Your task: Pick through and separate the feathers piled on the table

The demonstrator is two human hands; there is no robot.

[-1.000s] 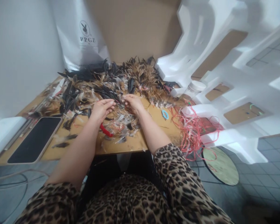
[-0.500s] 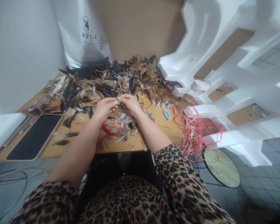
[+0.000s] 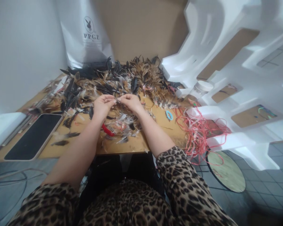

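Observation:
Over the worktable (image 3: 103, 146), my left hand (image 3: 103, 105) and my right hand (image 3: 130, 102) meet almost fingertip to fingertip. Each is closed in a pinch. A small dark piece shows between the fingertips, too small to name. Just behind both hands spreads a heap of brown, black and pale feathers (image 3: 143, 70). Below them lie loose pale feather scraps (image 3: 122, 124) with reddish bits mixed in. A curved red piece (image 3: 108, 130) lies by my left wrist.
Left stands a phone (image 3: 34, 136) beside a white box (image 3: 6, 130). On the right are a blue ring (image 3: 169, 115), tangled pink-red string (image 3: 199, 131), a lidded jar (image 3: 201, 88) and a large white moulded piece (image 3: 245, 138). A silver bag (image 3: 85, 47) stands behind; a round mirror-like disc (image 3: 227, 171) sits lower right.
Both hands stay pinched and close together. My left hand has shifted slightly left, its fingers now straighter, and a small gap has opened between the fingertips. The objects on the table look unmoved.

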